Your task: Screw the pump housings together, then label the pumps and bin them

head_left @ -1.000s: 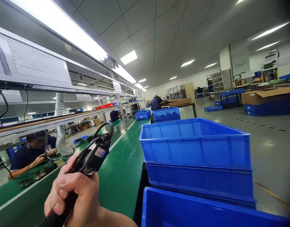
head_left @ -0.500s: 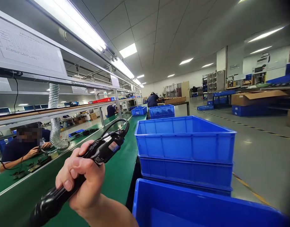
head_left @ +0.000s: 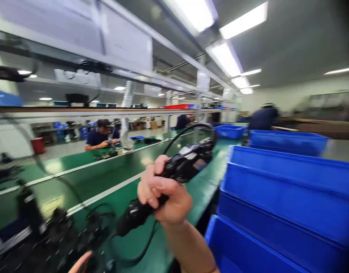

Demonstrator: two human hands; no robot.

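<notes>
Right hand [head_left: 167, 193] is closed around the middle of a black handheld device [head_left: 188, 167], fingers wrapped over its narrower section. The device is inclined: its thicker body projects above and to the right of the hand, and its tapered end projects below and to the left. A cable [head_left: 203, 124] leaves the upper end and loops back toward the hand. The device is raised in front of the green work surface [head_left: 203, 199].

Left hand [head_left: 81, 262] is visible only as a finger at the lower edge, near a blurred cluster of black parts [head_left: 60, 235]; its grip state and any contact cannot be determined. The tapered end of the device points toward this cluster. Stacked blue bins [head_left: 277, 182] stand to the right of the right hand, apart from the device. Across the work surface, a co-worker [head_left: 95, 138] sits with both hands raised together.
</notes>
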